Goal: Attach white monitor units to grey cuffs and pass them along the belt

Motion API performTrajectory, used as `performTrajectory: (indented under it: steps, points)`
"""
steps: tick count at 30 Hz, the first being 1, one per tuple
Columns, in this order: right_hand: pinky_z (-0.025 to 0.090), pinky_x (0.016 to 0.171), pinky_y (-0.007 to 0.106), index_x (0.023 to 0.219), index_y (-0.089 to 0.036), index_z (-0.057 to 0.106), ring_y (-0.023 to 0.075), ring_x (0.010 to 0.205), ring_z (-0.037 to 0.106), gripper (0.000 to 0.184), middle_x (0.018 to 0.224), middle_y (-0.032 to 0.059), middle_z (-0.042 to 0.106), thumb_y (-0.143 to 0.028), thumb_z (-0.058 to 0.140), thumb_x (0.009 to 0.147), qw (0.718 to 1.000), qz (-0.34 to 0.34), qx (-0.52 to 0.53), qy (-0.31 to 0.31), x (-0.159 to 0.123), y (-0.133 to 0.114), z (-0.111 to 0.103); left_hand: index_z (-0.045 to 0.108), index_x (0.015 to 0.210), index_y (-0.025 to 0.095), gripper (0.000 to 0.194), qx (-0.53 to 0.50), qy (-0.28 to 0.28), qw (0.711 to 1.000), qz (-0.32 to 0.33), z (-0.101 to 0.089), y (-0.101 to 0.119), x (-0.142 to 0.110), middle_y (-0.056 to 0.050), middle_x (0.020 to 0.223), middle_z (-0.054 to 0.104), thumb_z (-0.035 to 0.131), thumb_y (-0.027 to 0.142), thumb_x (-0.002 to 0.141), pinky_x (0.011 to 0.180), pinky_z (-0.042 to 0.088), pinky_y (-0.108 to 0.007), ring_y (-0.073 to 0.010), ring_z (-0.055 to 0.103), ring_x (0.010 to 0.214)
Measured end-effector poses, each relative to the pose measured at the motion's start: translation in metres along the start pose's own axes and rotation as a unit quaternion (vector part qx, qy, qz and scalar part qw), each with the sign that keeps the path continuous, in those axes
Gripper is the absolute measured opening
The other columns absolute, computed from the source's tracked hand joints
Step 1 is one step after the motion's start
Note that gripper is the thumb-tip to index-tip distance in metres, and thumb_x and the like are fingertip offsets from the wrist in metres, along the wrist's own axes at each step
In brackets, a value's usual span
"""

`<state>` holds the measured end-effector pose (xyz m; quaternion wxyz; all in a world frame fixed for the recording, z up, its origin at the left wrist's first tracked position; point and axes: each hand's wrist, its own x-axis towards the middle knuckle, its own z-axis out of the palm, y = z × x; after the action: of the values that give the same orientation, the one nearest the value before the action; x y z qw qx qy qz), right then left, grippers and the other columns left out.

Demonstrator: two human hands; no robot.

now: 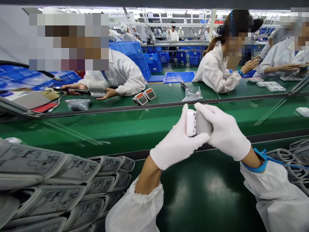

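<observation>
White-gloved, my left hand (pixel 177 143) is closed around a wrist blood pressure monitor (pixel 191 123), its white case edge turned toward me with small openings along the side. The monitor's grey cuff (pixel 202 124) curves out to the right of the case. My right hand (pixel 224 130), gloved too, grips this cuff with the thumb hidden behind it or pressed against it. Both hands meet above the dark green bench, in front of the green conveyor. The monitor's display face is turned out of view.
Stacked grey cuffs (pixel 74 167) with printed diagrams fill the left, more cuffs (pixel 287 164) the right. A green conveyor belt (pixel 120 127) crosses ahead, carrying a white part (pixel 303 111). Beyond its rail, two monitors (pixel 145 96) and a plastic bag (pixel 192 94) lie near co-workers.
</observation>
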<state>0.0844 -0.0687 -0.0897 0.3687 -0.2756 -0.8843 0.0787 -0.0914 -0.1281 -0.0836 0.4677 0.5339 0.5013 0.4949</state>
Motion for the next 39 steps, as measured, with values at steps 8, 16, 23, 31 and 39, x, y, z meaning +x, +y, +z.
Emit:
performTrajectory:
  steps: [8, 16, 23, 31, 39]
  points:
    - [0.059, 0.088, 0.034, 0.151, -0.014, 0.054, 0.0264, 0.102, 0.072, 0.085, 0.122, 0.0086, 0.073, -0.024, 0.075, 0.069, 0.984, 0.118, 0.122, -0.049, 0.003, -0.003, -0.031, 0.023, 0.170, 0.022, 0.084, 0.270, 0.016, 0.951, 0.150, 0.003, -0.004, -0.007, -0.010, 0.163, 0.049, 0.062, 0.033, 0.096, 0.123, 0.045, -0.043, -0.0298, 0.052, 0.148]
    - [0.058, 0.089, 0.033, 0.149, -0.017, 0.056, 0.0238, 0.098, 0.070, 0.081, 0.117, 0.0059, 0.073, -0.030, 0.080, 0.073, 0.975, 0.121, 0.173, -0.070, -0.001, -0.005, -0.030, 0.031, 0.167, 0.029, 0.085, 0.303, 0.046, 0.941, 0.146, 0.001, -0.008, -0.006, -0.007, 0.160, 0.054, 0.065, 0.027, 0.089, 0.116, 0.053, -0.045, -0.0302, 0.061, 0.139]
    - [0.059, 0.089, 0.033, 0.161, -0.013, 0.045, 0.0211, 0.094, 0.074, 0.081, 0.105, 0.0056, 0.076, -0.054, 0.066, 0.094, 0.951, 0.138, 0.272, -0.051, -0.006, 0.001, -0.023, 0.065, 0.135, 0.022, 0.066, 0.077, 0.205, 0.948, 0.230, 0.018, -0.016, 0.008, -0.009, 0.137, 0.071, 0.084, 0.018, 0.072, 0.109, 0.057, -0.036, -0.0262, 0.071, 0.123]
    - [0.060, 0.089, 0.030, 0.135, -0.016, 0.072, 0.0167, 0.096, 0.069, 0.037, 0.115, 0.0091, 0.072, -0.030, 0.064, 0.102, 0.970, -0.030, 0.230, 0.073, -0.003, 0.024, -0.013, 0.076, 0.117, 0.022, 0.037, -0.100, 0.110, 0.977, 0.154, 0.010, 0.001, 0.001, -0.004, 0.123, 0.079, 0.082, 0.038, 0.085, 0.094, 0.063, -0.029, -0.0226, 0.076, 0.112]
    - [0.058, 0.104, 0.034, 0.144, -0.023, 0.066, 0.0225, 0.118, 0.070, 0.044, 0.131, 0.0105, 0.072, -0.032, 0.069, 0.101, 0.979, -0.129, 0.148, 0.054, -0.006, 0.015, -0.024, 0.078, 0.105, 0.018, 0.041, -0.113, 0.028, 0.989, 0.088, -0.006, 0.000, -0.004, -0.005, 0.105, 0.080, 0.088, 0.045, 0.076, 0.085, 0.063, -0.032, -0.0246, 0.076, 0.096]
